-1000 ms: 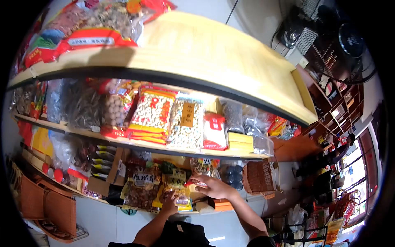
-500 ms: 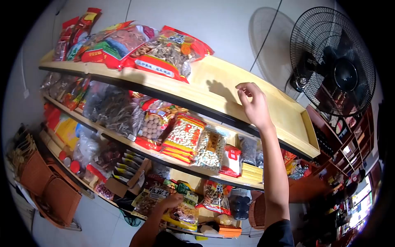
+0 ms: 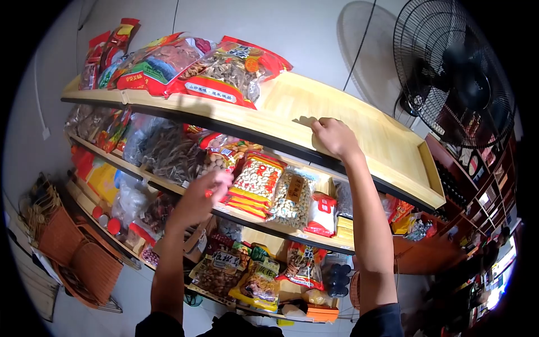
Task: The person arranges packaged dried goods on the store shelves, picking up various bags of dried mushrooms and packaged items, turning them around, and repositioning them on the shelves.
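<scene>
My right hand (image 3: 336, 137) is closed over the front edge of the top wooden shelf (image 3: 387, 135), fingers curled on the inner side. My left hand (image 3: 206, 191) hovers in front of the middle shelf, slightly blurred, with fingers loosely bent and a red patch showing between thumb and fingers. Behind it, a bag of round brown dried fruit (image 3: 216, 160) is partly hidden. To its right lie a red-and-yellow bag of pale nuts (image 3: 258, 175), a clear bag of pale pieces with a brown label (image 3: 293, 196), and a small red-and-white packet (image 3: 321, 216).
Large bags of dried food (image 3: 227, 70) lie on the top shelf's left half. Below are a bag of dark dried mushrooms (image 3: 219, 267) and a yellow bag (image 3: 259, 281). A black fan (image 3: 466, 78) stands at right, a wicker chair (image 3: 84, 253) at lower left.
My left hand has risen from the yellow bag on the lower shelf to the middle shelf's front. My right hand has lowered slightly and its fingers have curled at the top shelf's edge.
</scene>
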Demonstrator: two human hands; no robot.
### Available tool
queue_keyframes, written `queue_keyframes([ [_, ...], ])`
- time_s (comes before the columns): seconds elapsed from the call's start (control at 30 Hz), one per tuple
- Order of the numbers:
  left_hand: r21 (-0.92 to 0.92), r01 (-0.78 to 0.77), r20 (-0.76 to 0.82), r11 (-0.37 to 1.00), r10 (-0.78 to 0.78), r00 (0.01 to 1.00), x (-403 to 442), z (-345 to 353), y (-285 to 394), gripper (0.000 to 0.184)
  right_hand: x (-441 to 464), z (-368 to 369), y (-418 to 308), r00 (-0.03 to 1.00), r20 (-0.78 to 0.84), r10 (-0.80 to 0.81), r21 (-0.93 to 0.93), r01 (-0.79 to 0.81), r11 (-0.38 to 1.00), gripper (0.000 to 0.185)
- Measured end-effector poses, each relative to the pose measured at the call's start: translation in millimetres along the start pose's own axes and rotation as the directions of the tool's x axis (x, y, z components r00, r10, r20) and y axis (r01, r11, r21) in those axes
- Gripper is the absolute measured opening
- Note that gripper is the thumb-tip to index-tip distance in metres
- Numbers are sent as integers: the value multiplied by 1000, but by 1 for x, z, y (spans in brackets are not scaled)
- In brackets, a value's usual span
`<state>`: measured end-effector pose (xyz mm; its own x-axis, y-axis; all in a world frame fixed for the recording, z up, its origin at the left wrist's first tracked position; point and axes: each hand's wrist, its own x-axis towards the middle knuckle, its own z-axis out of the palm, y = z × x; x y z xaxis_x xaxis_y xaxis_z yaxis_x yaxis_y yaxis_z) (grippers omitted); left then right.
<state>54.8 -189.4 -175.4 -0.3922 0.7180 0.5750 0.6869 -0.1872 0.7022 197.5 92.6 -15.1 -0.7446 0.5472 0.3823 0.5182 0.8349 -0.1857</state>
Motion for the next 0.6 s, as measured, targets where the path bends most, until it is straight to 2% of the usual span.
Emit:
queue_keyframes([
  [0.07, -99, 4, -99, 995, -14, 995, 24, -15, 18, 19, 3, 0, 2, 1000, 24, 3, -3, -3, 1000, 50],
  [0.17, 48, -178, -219, 983, 184, 958, 69, -33, 51, 19, 8, 3, 3, 999, 26, 38, -20, -38, 999, 51],
  [0.2, 111, -213, -231, 971, 233, 945, 85, -37, 54, 19, 9, 4, 4, 998, 32, 46, -16, -46, 999, 51],
  [0.23, 106, -209, -222, 972, 228, 948, 102, -40, 56, 19, 7, 5, 3, 999, -32, 12, -43, -14, 999, 51],
  [0.27, 204, -257, -222, 945, 301, 928, 119, -41, 57, 19, 5, 5, 2, 995, -94, -22, -76, 15, 997, 51],
  [0.3, 299, -305, -216, 904, 375, 901, 133, -40, 60, 19, 4, 3, 1, 996, -91, -13, -69, 7, 998, 50],
  [0.33, 290, -309, -214, 906, 376, 901, 146, -35, 64, 19, 3, 2, 1, 996, -91, -6, -75, -1, 997, 50],
  [0.4, 359, -284, -188, 889, 366, 911, 166, -22, 71, 19, 2, 3, -1, 995, -102, -5, -35, 2, 999, 50],
  [0.53, 337, -309, -61, 890, 348, 935, 202, 9, 69, 19, 1, -4, -3, 997, 37, 64, 4, -64, 998, 48],
  [0.6, 136, -246, 103, 960, 234, 967, 215, 23, 64, 18, 4, -2, -1, 994, 63, 88, 16, -89, 996, 48],
])
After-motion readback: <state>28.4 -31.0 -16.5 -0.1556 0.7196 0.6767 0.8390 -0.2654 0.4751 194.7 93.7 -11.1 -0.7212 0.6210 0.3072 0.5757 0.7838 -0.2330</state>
